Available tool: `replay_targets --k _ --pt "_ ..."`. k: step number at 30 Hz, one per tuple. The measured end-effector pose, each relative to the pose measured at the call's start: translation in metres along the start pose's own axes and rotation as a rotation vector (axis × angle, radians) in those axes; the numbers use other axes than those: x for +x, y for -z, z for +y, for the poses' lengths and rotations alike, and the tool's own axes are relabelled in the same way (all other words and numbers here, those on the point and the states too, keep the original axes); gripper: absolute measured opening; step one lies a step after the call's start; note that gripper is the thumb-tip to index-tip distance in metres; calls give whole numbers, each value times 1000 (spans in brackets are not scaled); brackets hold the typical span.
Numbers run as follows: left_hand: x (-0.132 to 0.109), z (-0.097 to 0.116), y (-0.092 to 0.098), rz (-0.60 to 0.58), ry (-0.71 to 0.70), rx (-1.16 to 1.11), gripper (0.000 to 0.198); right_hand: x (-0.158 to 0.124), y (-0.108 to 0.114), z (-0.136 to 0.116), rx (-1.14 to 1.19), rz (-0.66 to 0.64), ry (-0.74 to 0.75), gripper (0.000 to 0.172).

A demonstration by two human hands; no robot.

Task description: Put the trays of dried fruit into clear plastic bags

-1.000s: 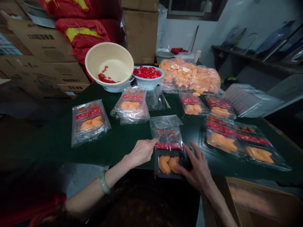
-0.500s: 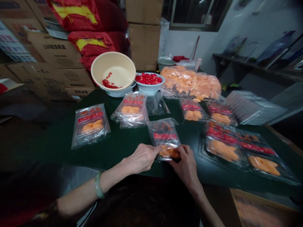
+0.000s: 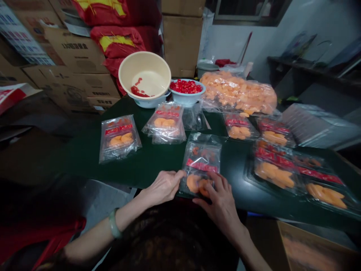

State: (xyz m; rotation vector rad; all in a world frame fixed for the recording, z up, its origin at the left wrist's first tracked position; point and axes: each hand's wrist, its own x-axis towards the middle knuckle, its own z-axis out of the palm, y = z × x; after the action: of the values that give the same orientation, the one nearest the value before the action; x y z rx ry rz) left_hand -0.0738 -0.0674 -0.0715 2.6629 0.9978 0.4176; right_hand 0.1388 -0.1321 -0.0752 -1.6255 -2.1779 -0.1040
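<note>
A clear plastic bag holding a black tray of orange pieces and red strips (image 3: 201,165) lies at the near edge of the dark green table (image 3: 158,162). My left hand (image 3: 163,186) pinches the bag's near left corner, fingers closed on the film. My right hand (image 3: 218,199) rests on the bag's near right end, fingers curled over the orange pieces and pressing the tray. A green bangle (image 3: 113,223) sits on my left wrist.
Two more bagged trays (image 3: 120,137) (image 3: 166,123) lie to the left and behind. Unbagged filled trays (image 3: 284,169) sit at the right. A cream basin (image 3: 144,77), a bowl of red pieces (image 3: 187,90) and a big bag of orange pieces (image 3: 239,92) stand at the back. A cardboard box (image 3: 316,244) stands low right.
The bagged tray has shifted a little and now lies angled up to the right. My right hand slid down to its near right end; my left hand keeps its corner hold.
</note>
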Motion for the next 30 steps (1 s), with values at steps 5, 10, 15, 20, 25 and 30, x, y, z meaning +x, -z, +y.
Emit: replay_targets --k 5,10,15,20,25,30 --pt "10 3 10 -43 -94 99 22 34 -16 5 57 -8 -112 18" --pt "9 17 7 53 -144 100 27 49 -27 6 87 69 -244 21" --pt "-15 31 -8 198 -43 -134 22 37 -32 4 83 144 -303 19" --pt "-14 20 -5 486 567 -676 26 19 -31 5 49 251 -122 35" --pt "35 24 6 151 822 -1205 54 8 -23 7 14 310 -60 35" --pt "56 53 2 126 693 -1559 56 -13 5 9 68 379 73 22"
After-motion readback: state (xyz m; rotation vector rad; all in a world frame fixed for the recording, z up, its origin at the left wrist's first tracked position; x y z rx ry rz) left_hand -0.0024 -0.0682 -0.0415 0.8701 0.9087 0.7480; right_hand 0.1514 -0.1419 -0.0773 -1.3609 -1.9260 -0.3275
